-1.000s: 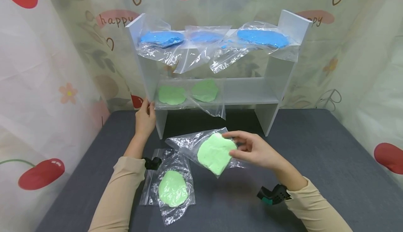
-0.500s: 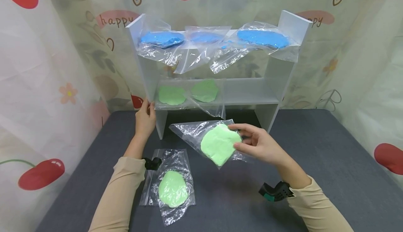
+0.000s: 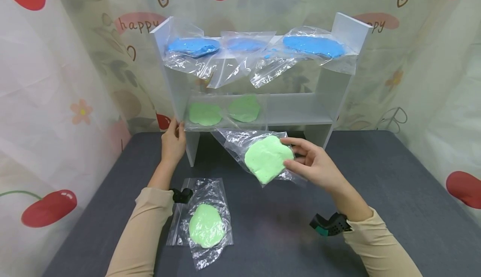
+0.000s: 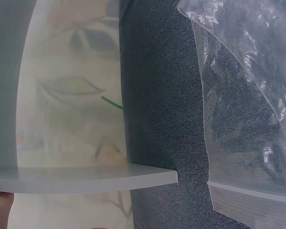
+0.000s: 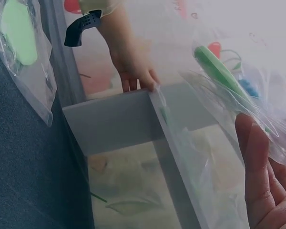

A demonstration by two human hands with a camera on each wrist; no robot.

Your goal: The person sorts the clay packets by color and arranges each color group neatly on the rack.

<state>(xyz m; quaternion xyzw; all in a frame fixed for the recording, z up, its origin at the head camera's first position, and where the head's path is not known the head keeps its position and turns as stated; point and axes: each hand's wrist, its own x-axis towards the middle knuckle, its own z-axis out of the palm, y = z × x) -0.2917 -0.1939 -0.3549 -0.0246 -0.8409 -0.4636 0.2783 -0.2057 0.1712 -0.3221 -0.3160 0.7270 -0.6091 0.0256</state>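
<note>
A clear plastic zip bag w/ a flat pale-green dough slab (image 3: 267,158) is pinched at its right edge by the right hand (image 3: 315,166), thumb on top, fingers under, and held off the grey fabric counter (image 3: 375,177). It hangs just in front of and below the lower board of the small white two-tier shelf (image 3: 297,110); empty bag end points up-left, toward the shelf. The shelf's left side panel is gripped by the left hand (image 3: 173,140), so the right hand is nearer the bag. A 2nd green-dough bag (image 3: 206,223) lies flat on the counter by the left forearm, well apart from both hands. Two green bags (image 3: 223,111) sit on the lower board, blue-dough bags (image 3: 255,45) on top.
</note>
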